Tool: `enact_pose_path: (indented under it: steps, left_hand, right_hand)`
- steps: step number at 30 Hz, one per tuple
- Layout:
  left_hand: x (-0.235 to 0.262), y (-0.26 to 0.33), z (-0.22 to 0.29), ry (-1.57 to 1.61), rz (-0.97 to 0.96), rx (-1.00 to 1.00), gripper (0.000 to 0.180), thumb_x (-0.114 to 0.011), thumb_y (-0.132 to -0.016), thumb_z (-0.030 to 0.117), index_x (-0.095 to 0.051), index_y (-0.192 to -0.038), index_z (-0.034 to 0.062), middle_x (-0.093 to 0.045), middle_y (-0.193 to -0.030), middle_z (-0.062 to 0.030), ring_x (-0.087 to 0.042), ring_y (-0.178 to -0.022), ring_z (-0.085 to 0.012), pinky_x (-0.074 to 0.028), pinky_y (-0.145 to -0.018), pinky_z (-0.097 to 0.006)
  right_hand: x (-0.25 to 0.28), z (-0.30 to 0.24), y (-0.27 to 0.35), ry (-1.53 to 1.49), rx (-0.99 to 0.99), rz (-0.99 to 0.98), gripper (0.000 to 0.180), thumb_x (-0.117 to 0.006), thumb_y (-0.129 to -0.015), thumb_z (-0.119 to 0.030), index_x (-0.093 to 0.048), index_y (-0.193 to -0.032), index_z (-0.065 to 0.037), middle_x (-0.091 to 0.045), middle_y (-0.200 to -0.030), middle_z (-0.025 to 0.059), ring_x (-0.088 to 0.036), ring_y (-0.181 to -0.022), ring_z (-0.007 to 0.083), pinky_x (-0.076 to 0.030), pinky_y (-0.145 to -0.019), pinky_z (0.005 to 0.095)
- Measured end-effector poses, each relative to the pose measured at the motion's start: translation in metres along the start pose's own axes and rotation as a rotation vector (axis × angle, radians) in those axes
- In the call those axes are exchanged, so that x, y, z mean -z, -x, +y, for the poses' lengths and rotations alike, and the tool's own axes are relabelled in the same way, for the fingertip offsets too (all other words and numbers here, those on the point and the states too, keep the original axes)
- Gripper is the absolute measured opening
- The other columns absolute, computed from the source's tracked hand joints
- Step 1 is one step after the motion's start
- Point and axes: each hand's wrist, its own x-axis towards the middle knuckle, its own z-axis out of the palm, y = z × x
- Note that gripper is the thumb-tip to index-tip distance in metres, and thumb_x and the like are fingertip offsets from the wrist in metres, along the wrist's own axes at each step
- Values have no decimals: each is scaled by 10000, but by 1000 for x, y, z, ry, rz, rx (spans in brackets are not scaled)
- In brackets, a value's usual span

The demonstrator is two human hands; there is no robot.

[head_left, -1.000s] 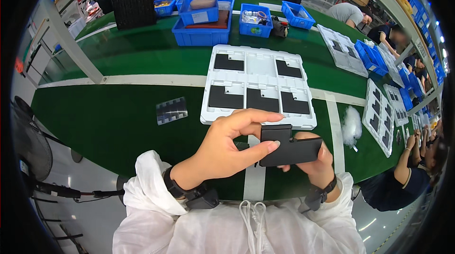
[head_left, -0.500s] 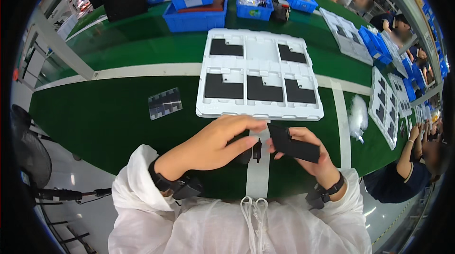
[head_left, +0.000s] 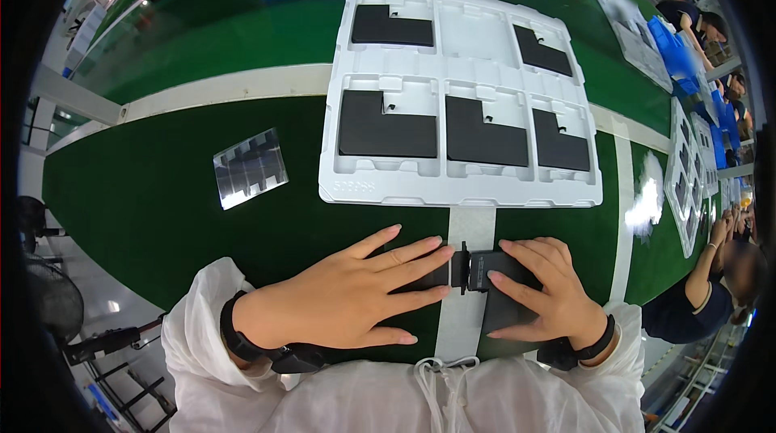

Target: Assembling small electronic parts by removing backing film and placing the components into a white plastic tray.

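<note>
Left hand (head_left: 343, 295) spread wide, unclenched! Right hand (head_left: 559, 304) drapes over a black piece (head_left: 503, 313), grip impossible to tell; white tray (head_left: 473, 193) at twelve o'clock, clear sheet (head_left: 250, 169) at ten.

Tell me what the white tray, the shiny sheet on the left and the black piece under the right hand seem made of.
White tray: probably moulded plastic, satin, judging by its formed compartments and rounded rim.
Shiny sheet: likely glossy plastic film, from its bright reflections.
Black piece: smooth and dark, perhaps plastic-skinned; partly covered, so its material stays open.
</note>
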Motion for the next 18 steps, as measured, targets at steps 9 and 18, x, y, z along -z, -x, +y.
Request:
enact_pose_path:
  steps: [9,18]
  left_hand:
    - [4,-5,-8,39,-58,-4,495,-516,-853,454,-475,-1286,217,-317,-1423,-77,-305,-1309,-228,-160,-1070,-471]
    - [6,-7,-8,40,-88,37,502,-543,-830,465,-487,-1274,238,-324,-1422,-55,-303,-1311,-205,-147,-1077,-458]
  right_hand:
    - [-4,2,-1,73,-8,-16,569,-705,-627,-452,-625,-1083,-122,-520,-1195,161,-527,-992,284,-385,-830,403]
    - [-4,4,-1,93,-17,-32,551,-686,-650,-474,-624,-1089,-147,-522,-1200,145,-528,-995,259,-380,-818,384]
